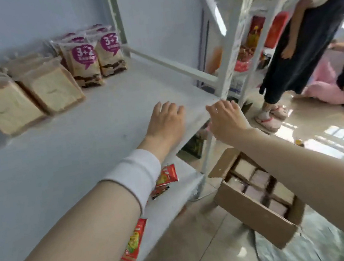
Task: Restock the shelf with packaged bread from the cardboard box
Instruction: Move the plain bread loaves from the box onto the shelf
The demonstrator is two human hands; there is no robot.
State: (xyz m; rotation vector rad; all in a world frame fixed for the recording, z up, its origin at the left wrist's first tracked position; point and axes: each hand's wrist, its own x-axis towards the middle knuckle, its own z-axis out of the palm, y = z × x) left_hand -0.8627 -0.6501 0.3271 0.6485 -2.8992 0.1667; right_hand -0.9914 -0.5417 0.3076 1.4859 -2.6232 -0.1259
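My left hand [165,120] and my right hand [224,119] both hold nothing, with fingers loose and a little apart, by the near right edge of the flat white metal shelf [100,122]. The clear-wrapped square bread packs [10,103] stand in rows far left, so I think new ones go beside them. The brown cardboard box [255,224] with more bread lies on the floor, under my right arm and well below both hands

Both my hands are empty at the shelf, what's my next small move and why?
Probably reach the right hand down to the cardboard box for a bread pack: it and the left hand hold nothing, the box on the floor has packs, and the shelf has bare room.
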